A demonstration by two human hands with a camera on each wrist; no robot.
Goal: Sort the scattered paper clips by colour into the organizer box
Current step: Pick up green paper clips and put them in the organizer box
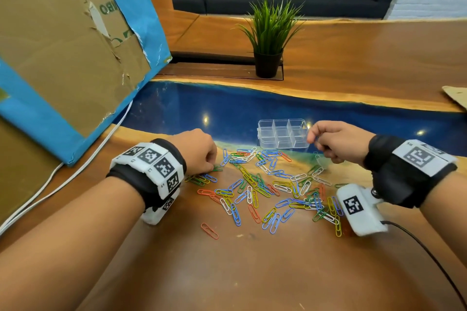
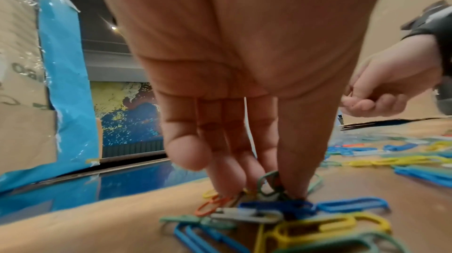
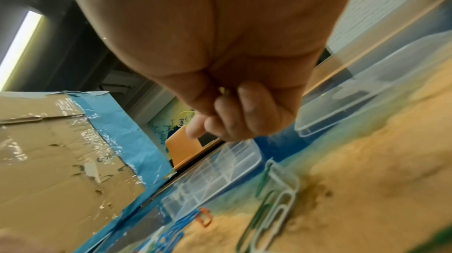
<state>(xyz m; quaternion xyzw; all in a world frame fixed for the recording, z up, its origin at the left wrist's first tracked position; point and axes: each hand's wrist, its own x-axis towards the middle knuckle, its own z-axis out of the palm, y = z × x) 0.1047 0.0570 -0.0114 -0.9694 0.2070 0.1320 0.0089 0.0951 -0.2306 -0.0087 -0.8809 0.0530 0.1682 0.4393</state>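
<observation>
Several paper clips [image 1: 265, 189] in blue, green, yellow, red and white lie scattered on the wooden table. Behind them stands the clear organizer box [image 1: 283, 134], open, and its compartments look empty. My left hand [image 1: 202, 151] is down at the pile's left edge. In the left wrist view its fingertips [image 2: 293, 189] pinch a green paper clip [image 2: 269, 181] that still touches the table. My right hand [image 1: 333, 141] hovers curled just right of the box. A small yellow-green clip end [image 3: 223, 90] shows inside its fist. The box [image 3: 215, 170] lies below those fingers.
A clear lid [image 3: 367, 92] lies right of the box. A potted plant [image 1: 269, 33] stands behind the blue resin strip. A cardboard board edged in blue tape [image 1: 63, 45] leans at the left, with white cables [image 1: 75, 177] beneath it. A black cable [image 1: 429, 260] trails from my right wrist.
</observation>
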